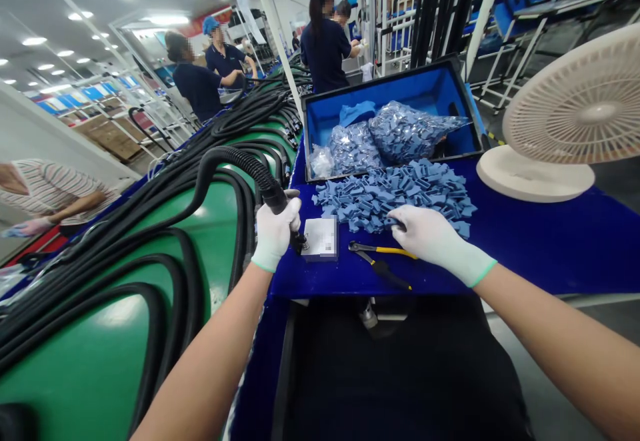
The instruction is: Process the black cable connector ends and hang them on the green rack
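Note:
In a white glove, my left hand (277, 229) is wrapped round the end of a black corrugated hose (255, 169), whose dark fitting (299, 242) points down beside a small white-topped block (320, 237). My right hand (425, 233), also gloved, is closed in a pinch at the front edge of a pile of blue plastic clips (395, 194). A small dark piece (395, 222) shows at its fingertips; its kind is hard to make out. Just below lie pliers (383, 259) with one yellow and one dark handle, apart from both hands.
A blue bin (425, 94) with bagged blue parts stands behind the pile. A white fan (537, 171) is on the right. Many black hoses (150, 254) run along the green conveyor (115, 321) at left. Several co-workers (197, 87) are further back; another person sits at far left.

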`<state>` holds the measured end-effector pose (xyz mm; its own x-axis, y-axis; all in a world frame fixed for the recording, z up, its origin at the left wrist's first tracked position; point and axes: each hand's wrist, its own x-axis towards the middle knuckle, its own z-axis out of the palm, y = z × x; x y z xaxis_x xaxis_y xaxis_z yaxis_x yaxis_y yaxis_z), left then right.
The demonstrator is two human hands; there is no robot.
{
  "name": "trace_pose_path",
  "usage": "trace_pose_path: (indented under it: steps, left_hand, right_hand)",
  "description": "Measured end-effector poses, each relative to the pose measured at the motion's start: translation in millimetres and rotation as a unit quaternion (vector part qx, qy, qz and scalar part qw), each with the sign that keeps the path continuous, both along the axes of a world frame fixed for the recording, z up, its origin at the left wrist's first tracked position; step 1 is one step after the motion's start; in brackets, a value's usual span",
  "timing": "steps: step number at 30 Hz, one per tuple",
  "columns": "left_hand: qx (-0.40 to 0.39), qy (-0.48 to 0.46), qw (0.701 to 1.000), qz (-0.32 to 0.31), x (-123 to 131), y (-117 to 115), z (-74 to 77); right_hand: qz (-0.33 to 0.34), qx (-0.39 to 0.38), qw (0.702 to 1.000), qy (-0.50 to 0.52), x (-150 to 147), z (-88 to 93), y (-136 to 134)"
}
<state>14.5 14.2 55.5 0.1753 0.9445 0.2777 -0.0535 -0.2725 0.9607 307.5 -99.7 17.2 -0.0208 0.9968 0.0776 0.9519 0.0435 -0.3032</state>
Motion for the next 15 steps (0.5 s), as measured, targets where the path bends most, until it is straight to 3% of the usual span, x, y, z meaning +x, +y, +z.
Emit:
trace_pose_path:
  steps: [3, 7, 11, 15]
  left_hand:
    - [-0.005, 0.037, 0.999, 0.028, 2, 0, -1.7]
    - [-0.004, 0.084, 0.996, 0.043, 1, -1, 3.6]
    - [0.005, 0.113, 0.993, 0.047, -7, 1, 7.3]
    - [-0.01, 0.106, 0.994, 0.029, -11, 3, 3.8]
  right_hand:
    - [0.076, 0.018, 0.979, 0.188, -23, 19.9, 3]
    - [0.16, 0.017, 0.937, 0.31, -77, 34.6, 26]
    - [0.182, -0.022, 0.91, 0.371, -122, 27.6, 62]
    - [0.201, -0.072, 0.902, 0.374, -139, 15.6, 90]
